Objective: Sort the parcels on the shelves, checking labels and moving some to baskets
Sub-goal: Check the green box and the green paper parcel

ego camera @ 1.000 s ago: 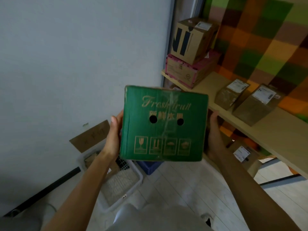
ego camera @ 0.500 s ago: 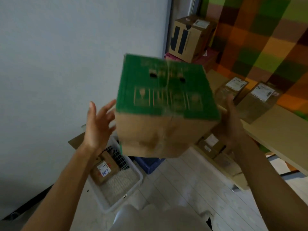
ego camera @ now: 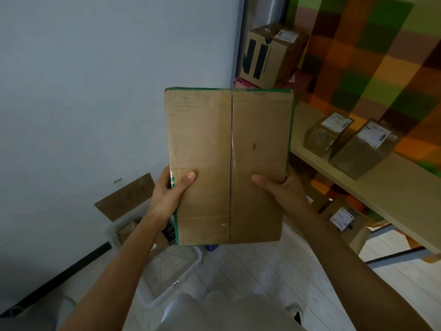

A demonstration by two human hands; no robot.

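Basket [ego camera: 171, 271], white, on the floor at lower left: in place as before, partly behind your left forearm; nothing added to it.

Left hand [ego camera: 167, 194]: half a second earlier it was off the box with fingers spread; it had come back on, thumb pressed to the near face, fingers wrapped round the left edge and out of sight.

Box [ego camera: 229, 139]: held up in front of you between both hands, clear of shelf and basket; a second earlier its green printed face was toward you; you had tipped it over, so the plain brown taped face showed, with green left only at the edges; no label on this face, none seen on the green one.

Right hand [ego camera: 281, 189]: gripping the lower right edge, thumb on the face; it had kept its hold through the turn.

Shelf [ego camera: 393, 187], right: two labelled parcels [ego camera: 365, 151] lying on it, unchanged.

Reading: label check not finished; another turn was probably needed before you could choose basket or shelf.
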